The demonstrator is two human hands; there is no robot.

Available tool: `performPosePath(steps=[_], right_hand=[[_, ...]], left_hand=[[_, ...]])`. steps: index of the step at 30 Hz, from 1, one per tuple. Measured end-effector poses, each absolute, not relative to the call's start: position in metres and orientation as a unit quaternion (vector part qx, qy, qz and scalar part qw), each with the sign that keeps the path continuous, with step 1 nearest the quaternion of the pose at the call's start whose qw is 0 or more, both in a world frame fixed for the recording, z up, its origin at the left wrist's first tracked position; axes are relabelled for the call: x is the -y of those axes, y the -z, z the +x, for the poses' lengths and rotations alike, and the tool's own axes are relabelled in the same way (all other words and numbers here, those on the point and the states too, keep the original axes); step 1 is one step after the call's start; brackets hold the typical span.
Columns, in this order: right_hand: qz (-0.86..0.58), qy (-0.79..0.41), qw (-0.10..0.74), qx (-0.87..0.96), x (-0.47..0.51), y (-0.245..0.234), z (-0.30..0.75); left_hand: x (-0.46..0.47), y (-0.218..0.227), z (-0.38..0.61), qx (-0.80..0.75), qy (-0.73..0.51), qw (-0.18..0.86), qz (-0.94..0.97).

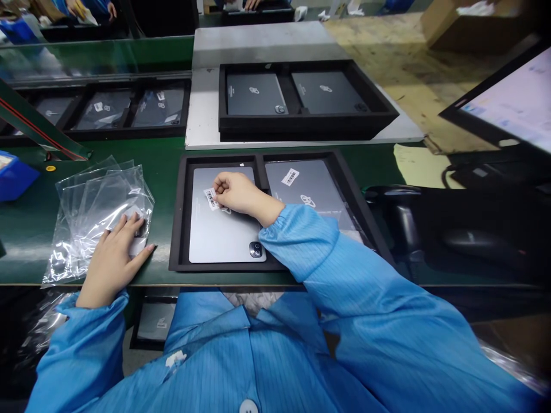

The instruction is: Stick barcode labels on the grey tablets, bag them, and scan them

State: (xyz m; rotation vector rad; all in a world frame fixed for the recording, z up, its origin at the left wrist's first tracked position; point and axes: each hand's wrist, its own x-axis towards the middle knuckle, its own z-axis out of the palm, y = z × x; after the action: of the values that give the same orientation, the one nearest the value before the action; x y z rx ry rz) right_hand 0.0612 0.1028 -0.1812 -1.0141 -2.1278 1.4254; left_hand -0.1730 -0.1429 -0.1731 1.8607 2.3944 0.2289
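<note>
A black tray [181, 218] in front of me holds two grey tablets lying back up. My right hand [235, 192] rests on the left tablet [219, 229], fingers curled and pinched on a small white barcode label [210, 198] that lies against its back. The right tablet [310, 189] carries its own barcode label [290, 176]. My left hand [114, 255] lies flat with fingers spread on a pile of clear plastic bags [97, 201] at the left of the green belt.
A second black tray [305, 123] with two tablets sits on a grey board beyond. More trays [124, 132] stand at the far left. A monitor [512, 100] and a black scanner stand [400, 218] occupy the right. A blue bin [15, 175] is at the left edge.
</note>
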Motion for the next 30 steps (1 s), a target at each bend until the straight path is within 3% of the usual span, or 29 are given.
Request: performPosePath(steps=[30], right_hand=[[-0.361,-0.510,0.168,0.762,-0.101,0.176,0.064]], left_hand=[[0.142,0.169,-0.168,-0.795,-0.085,0.059,0.598]])
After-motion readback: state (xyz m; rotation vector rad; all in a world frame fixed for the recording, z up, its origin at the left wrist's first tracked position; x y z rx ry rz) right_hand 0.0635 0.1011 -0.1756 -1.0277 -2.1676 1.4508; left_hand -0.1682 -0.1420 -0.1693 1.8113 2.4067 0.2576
